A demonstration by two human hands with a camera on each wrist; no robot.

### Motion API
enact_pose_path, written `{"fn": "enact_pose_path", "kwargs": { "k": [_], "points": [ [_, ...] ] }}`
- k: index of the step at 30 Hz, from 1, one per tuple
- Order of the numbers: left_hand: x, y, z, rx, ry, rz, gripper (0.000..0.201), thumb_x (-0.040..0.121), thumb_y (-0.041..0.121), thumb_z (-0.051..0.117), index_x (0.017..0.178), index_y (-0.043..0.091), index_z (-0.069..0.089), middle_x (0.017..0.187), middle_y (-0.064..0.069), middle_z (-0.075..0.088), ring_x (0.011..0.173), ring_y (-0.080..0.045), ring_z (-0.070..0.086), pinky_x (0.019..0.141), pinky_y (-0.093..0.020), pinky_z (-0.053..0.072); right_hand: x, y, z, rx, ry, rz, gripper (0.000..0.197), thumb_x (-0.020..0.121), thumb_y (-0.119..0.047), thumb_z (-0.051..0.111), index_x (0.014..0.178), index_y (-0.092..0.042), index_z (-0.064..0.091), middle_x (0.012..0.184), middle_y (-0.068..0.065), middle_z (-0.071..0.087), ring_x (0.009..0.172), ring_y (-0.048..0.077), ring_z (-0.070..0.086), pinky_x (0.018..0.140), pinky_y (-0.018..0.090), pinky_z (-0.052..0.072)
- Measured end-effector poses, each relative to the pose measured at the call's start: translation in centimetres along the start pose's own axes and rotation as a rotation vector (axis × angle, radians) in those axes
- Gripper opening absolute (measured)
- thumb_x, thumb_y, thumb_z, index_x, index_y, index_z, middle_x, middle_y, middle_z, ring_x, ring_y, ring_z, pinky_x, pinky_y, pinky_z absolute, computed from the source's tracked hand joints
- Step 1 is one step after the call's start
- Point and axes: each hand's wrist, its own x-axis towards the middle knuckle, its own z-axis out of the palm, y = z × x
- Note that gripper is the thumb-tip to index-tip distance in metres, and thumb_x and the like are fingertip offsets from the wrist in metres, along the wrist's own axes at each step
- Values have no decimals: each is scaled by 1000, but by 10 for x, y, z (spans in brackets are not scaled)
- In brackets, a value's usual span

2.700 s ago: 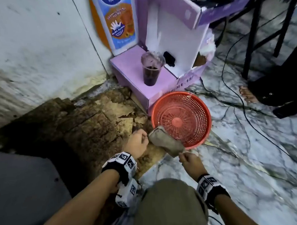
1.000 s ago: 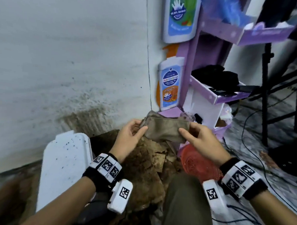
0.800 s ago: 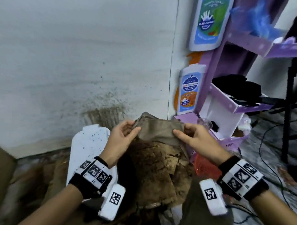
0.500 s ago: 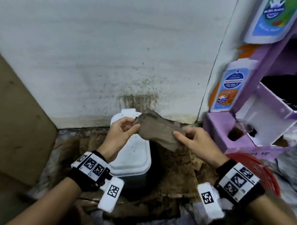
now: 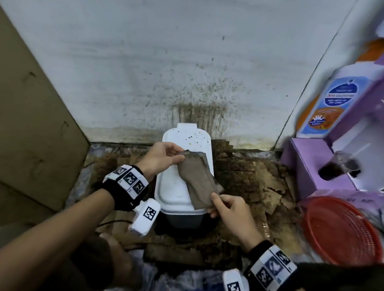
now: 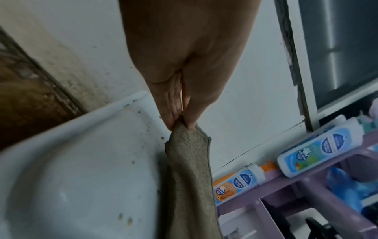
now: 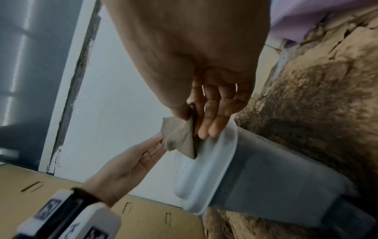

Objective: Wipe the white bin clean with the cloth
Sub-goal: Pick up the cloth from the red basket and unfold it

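Cloth (image 5: 198,180): stretched flat above white bin (image 5: 175,195) lid for wiping; left hand (image 5: 162,157), right hand (image 5: 230,210) each pinching opposite corner.

cloth (image 5: 198,180) hides part of white bin (image 5: 173,195), red basket (image 5: 341,231) blurred

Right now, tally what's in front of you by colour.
White: 1, the bin
Brown: 1, the cloth, held by left hand and right hand
Red: 1, the basket
Purple: 1, the shelf
Total: 4
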Motion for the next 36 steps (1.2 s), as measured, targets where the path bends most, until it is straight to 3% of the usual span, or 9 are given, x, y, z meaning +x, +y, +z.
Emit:
{"fn": "enact_pose_path", "kwargs": {
  "k": [4, 6, 11, 16, 21, 24, 27, 30, 36],
  "points": [
    [19, 4, 8, 100, -66, 39, 17, 88, -3, 74, 104, -4, 70, 88, -12, 69, 78, -17, 65, 70, -15, 56, -5, 2, 12, 83, 31, 64, 42, 101, -30, 56, 68, -10, 74, 66, -1, 75, 59, 8, 68, 65, 18, 50],
    [26, 2, 12, 190, -76, 78, 14, 87, 2, 76, 101, 3, 72, 89, -9, 73, 80, -16, 67, 75, -21, 56, -7, 2, 18, 77, 21, 84, 43, 101, -31, 55, 70, -9, 74, 66, 0, 74, 59, 8, 67, 67, 20, 51],
    [27, -4, 20, 452, -20, 257, 18, 85, 15, 81, 98, 14, 68, 90, 1, 66, 76, -9, 61, 62, -10, 42, -8, 2, 20, 40, -13, 134, 49, 101, -41, 52, 68, -12, 75, 63, -3, 73, 60, 8, 67, 69, 27, 56],
    [15, -12, 5, 486, 55, 366, 29, 85, 29, 81, 105, 18, 63, 100, 3, 58, 82, -8, 56, 68, -13, 41, -19, -18, -1, -683, 121, 110, 64, 93, -73, 38, 65, -21, 64, 68, -6, 68, 75, 17, 68, 70, 34, 49],
    [-12, -23, -16, 529, 64, 331, 32, 91, 29, 74, 119, 17, 62, 118, 0, 55, 107, -15, 56, 82, -15, 38, 5, -23, -5, -579, 318, -313, 28, 96, -48, 55, 77, -28, 53, 77, -11, 57, 77, 14, 57, 67, 31, 38],
    [-30, -37, -20, 580, 16, 202, 62, 91, 43, 71, 141, 14, 48, 137, -2, 45, 130, -15, 45, 103, -26, 37, 25, -20, 11, -530, 161, -454, 29, 101, -42, 50, 123, -24, 53, 129, -6, 50, 125, 12, 44, 102, 31, 38],
    [-43, -50, -17, 520, -48, 51, 108, 75, 62, 76, 155, 12, 24, 155, -4, 31, 144, -18, 33, 116, -32, 32, 37, -20, 30, -536, 20, -493, 51, 106, -42, 35, 151, -18, 34, 163, 0, 21, 153, 13, 13, 124, 32, 15],
    [-47, -65, -11, 414, -175, -37, 143, 58, 70, 85, 160, 17, -1, 163, 4, 14, 150, -13, 18, 117, -29, 23, 43, -15, 48, -681, -11, -532, 61, 107, -42, 24, 160, -14, 14, 169, 5, 2, 156, 14, -6, 127, 39, 6],
    [-47, -93, -3, 404, -246, 56, 167, 39, 85, 80, 154, 26, -25, 151, 30, -12, 140, 8, 2, 116, -28, 22, 59, -12, 55, -782, 61, -524, 61, 105, -34, 21, 160, -8, 10, 169, 11, 5, 156, 21, 0, 127, 41, 9]
  ]
}}
